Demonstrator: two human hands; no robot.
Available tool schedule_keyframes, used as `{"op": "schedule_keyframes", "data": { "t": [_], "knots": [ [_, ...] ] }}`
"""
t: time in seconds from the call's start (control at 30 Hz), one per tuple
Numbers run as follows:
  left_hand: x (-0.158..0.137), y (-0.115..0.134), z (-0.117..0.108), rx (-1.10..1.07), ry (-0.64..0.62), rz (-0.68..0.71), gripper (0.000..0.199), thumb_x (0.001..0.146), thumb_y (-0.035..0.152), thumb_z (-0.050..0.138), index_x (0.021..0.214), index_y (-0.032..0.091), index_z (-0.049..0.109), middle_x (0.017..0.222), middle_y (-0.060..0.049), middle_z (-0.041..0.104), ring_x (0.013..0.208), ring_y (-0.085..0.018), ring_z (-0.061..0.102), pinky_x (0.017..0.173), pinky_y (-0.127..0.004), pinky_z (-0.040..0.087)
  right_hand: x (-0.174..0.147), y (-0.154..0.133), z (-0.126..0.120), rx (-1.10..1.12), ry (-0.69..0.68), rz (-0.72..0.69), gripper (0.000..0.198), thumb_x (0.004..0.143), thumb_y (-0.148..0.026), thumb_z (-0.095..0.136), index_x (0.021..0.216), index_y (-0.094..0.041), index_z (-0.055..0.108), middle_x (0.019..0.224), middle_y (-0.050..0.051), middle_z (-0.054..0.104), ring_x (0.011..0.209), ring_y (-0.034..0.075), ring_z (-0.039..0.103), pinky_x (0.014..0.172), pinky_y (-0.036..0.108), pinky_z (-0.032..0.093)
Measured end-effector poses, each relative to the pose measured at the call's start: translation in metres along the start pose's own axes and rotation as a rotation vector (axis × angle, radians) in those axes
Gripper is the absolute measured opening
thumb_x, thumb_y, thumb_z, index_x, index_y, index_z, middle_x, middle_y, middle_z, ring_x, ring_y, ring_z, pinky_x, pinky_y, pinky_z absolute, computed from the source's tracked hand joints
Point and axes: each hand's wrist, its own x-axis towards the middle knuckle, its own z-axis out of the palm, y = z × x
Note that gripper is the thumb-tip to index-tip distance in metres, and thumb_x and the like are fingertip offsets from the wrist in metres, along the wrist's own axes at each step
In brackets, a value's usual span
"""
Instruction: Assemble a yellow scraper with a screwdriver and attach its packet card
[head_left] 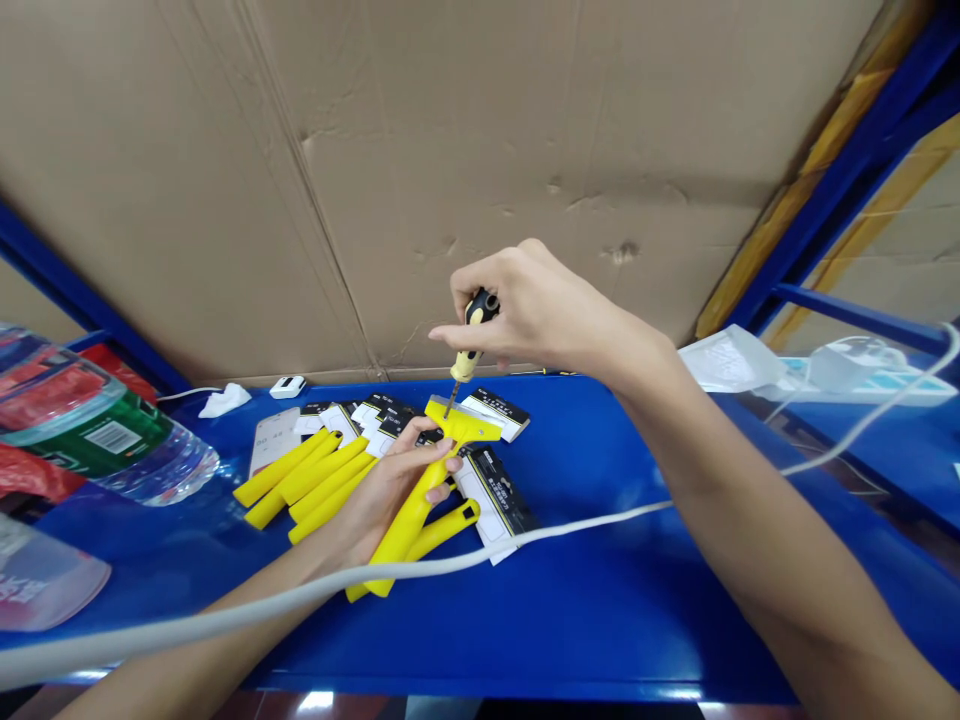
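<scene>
My right hand is closed around the black and pale-yellow handle of a screwdriver, pointing downward. Its tip meets the head of a yellow scraper, where a metal blade edge shows along the far side. Below, my left hand grips that scraper near its neck, and the handle slants toward me. Several more yellow scraper handles lie to the left of my left hand. Another yellow handle with a dark hole at its end lies under the held scraper. Black and white packaging cards lie around them.
On the blue shelf, a large water bottle and a clear plastic cup stand left. A phone lies behind the handles. A white cable crosses in front of my arms. Cardboard forms the back.
</scene>
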Motion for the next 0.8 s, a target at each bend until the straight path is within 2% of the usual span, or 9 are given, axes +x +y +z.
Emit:
{"op": "schedule_keyframes", "data": {
  "t": [0.17, 0.37, 0.63, 0.8],
  "knots": [
    [0.000, 0.000, 0.001, -0.015, -0.016, 0.013, 0.035, 0.091, 0.014, 0.084, 0.106, 0.024, 0.054, 0.084, 0.001, 0.066, 0.055, -0.008, 0.059, 0.049, -0.014, 0.046, -0.004, 0.002, -0.007, -0.013, -0.022, -0.035, 0.044, 0.098, -0.050, 0.079, 0.070, -0.021, 0.062, 0.068, 0.000, 0.052, 0.078, 0.018, 0.046, 0.073, 0.034, 0.035],
    [-0.001, 0.002, 0.003, -0.029, 0.023, -0.005, 0.039, 0.089, 0.016, 0.088, 0.104, 0.025, 0.053, 0.081, 0.003, 0.064, 0.052, -0.007, 0.057, 0.047, -0.014, 0.044, -0.008, 0.002, -0.015, -0.026, -0.094, -0.039, 0.054, 0.094, -0.060, 0.082, 0.064, -0.023, 0.057, 0.061, -0.002, 0.047, 0.070, 0.017, 0.040, 0.065, 0.035, 0.030],
    [0.000, 0.002, -0.001, 0.002, 0.047, 0.036, 0.035, 0.093, 0.015, 0.083, 0.110, 0.026, 0.054, 0.086, 0.001, 0.066, 0.058, -0.008, 0.059, 0.050, -0.013, 0.046, -0.015, 0.005, -0.026, -0.002, -0.221, -0.012, 0.033, 0.087, -0.045, 0.091, 0.079, -0.023, 0.069, 0.068, -0.001, 0.062, 0.065, 0.015, 0.050, 0.061, 0.034, 0.031],
    [0.000, 0.004, -0.001, 0.002, 0.060, 0.044, 0.037, 0.092, 0.017, 0.084, 0.108, 0.026, 0.052, 0.085, 0.002, 0.065, 0.054, -0.007, 0.055, 0.049, -0.014, 0.045, -0.015, 0.003, -0.026, 0.027, -0.205, -0.028, 0.035, 0.088, -0.044, 0.091, 0.074, -0.023, 0.067, 0.068, -0.001, 0.061, 0.069, 0.017, 0.050, 0.063, 0.035, 0.031]
  ]
}}
